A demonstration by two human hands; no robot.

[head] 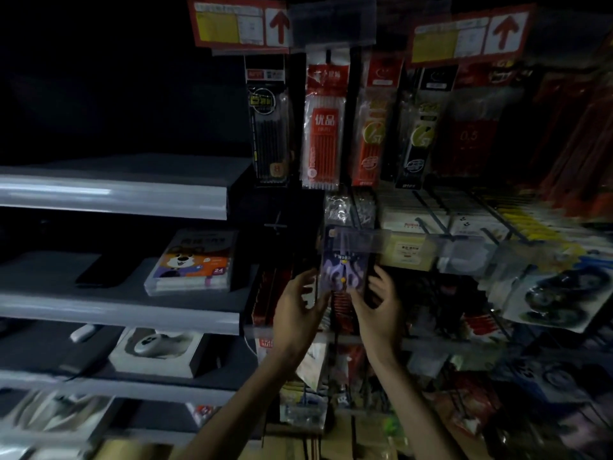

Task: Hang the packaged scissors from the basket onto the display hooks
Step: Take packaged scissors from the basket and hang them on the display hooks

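A person held the packaged scissors upright between both hands in front of a dimly lit display rack. The left hand gripped the pack's lower left edge with curled fingers, thumb toward its bottom corner. The right hand pinched the lower right edge, fingers up along that side and thumb across the front. The purple card thus stood above and between the two palms, its top edge behind a clear label strip that ran across the rack. Motion blur softened the pack, and the scissors inside could not be made out clearly.

Display hooks jutted out to the upper right of the pack, loaded with carded goods. Above them hung pen packs beneath red price tags marked with arrows. To the left, a grey shelf stood above another carrying a marker box close to its right-hand end, well apart from the left hand.
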